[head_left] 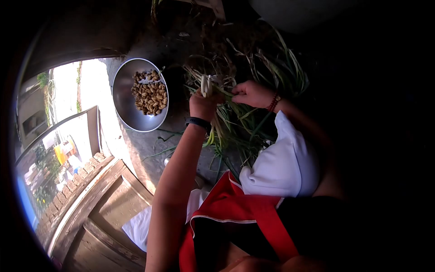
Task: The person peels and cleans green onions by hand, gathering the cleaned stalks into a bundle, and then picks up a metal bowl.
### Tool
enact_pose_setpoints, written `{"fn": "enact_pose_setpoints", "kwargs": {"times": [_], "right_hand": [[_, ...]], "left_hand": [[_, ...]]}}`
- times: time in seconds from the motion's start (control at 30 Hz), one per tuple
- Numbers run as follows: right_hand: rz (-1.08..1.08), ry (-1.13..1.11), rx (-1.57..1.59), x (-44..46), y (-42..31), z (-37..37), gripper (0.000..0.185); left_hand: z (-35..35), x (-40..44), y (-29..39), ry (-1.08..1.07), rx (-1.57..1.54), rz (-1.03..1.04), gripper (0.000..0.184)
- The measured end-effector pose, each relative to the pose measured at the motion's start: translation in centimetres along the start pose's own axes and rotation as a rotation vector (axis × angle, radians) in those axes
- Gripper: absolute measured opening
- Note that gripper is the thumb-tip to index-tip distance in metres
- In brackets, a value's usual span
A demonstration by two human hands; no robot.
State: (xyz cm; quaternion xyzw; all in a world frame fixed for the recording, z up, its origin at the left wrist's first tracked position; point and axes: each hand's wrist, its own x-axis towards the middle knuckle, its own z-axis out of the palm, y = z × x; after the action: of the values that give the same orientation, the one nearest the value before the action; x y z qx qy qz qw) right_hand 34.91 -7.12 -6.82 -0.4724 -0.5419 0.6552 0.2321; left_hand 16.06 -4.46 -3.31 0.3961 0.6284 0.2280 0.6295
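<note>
My left hand (202,107) grips scallions (209,89), can't tell about my right hand (254,94). Probably light, bendy; grab the white stems (204,83).

Red apron (272,222) — white edging (222,220).

No text or label was legible in the head view, no brand, number or sign could be read.

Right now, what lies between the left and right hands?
In the head view, green stalks lie between the left hand and right hand; whether the right fingertips touch them is unclear.
</note>
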Motion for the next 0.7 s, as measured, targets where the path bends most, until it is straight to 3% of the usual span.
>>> {"fn": "enact_pose_setpoints", "kwargs": {"times": [0.2,0.3,0.4,0.5,0.7], "right_hand": [[0.061,-0.017,0.278,0.9,0.9,0.5,0.022],[0.159,-0.067,0.628,1.0,1.2,0.5,0.022],[0.097,-0.031,0.388,0.9,1.0,0.9,0.021],[0.076,0.029,0.38,1.0,0.8,1.5,0.019],[0.097,-0.008,0.43,1.1,0.3,1.7,0.019]], "left_hand": [[-1.0,0.6,-0.6,-0.033,0.013,-0.014,0.01],[-1.1,0.4,-0.5,-0.028,-0.01,-0.013,0.011],[-0.8,0.4,-1.0,0.036,-0.018,0.007,0.011],[-0.5,-0.3,-0.2,0.094,0.097,-0.055,0.01],[-0.9,-1.2,-0.1,0.006,-0.213,-0.118,0.009]]}}
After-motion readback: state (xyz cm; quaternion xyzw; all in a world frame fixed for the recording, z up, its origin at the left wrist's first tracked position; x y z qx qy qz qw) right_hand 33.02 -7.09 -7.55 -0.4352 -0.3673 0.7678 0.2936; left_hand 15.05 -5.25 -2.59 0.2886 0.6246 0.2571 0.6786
